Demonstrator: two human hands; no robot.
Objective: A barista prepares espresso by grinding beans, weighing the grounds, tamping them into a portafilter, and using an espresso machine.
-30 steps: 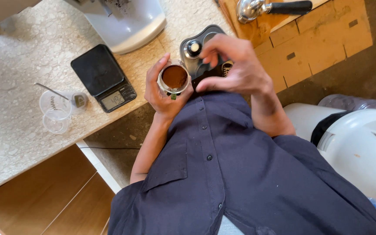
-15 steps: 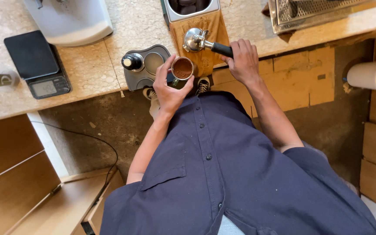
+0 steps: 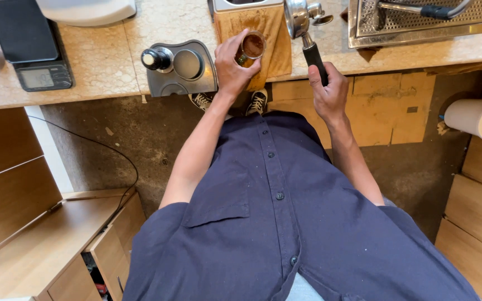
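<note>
The table [image 3: 140, 50] is a speckled stone slab running along the top of the view, and every item stands on it within arm's reach of the person in the dark blue shirt [image 3: 285, 223]. At the far right sits a metal drip tray [image 3: 419, 25] with a perforated grid. At the far left lies a flat black scale [image 3: 29, 47], display toward the person, and just behind it shows the pale base of an appliance [image 3: 87, 6]. Near the middle rests a grey tamping mat [image 3: 182, 69]; a black-knobbed tamper [image 3: 156, 59] and a round metal disc [image 3: 187, 63] sit on it, so the tools stay together. Beside the mat lies a folded brown cloth [image 3: 263, 39], which gives a soft, non-slip surface for the work above it.

The right hand [image 3: 327, 89] is wrapped around the black handle of the portafilter [image 3: 303, 28], grip pressed together on the handle, and the metal basket end lies over the cloth edge; the long handle gives leverage to keep the head level. The left hand [image 3: 232, 67] encircles a small metal cup [image 3: 252, 47], fingers pinching its wall from the side, so the open top stays clear. The cup holds brown ground coffee and sits over the cloth, just beside the portafilter head. A paper roll [image 3: 478, 118] hangs below the table at right
</note>
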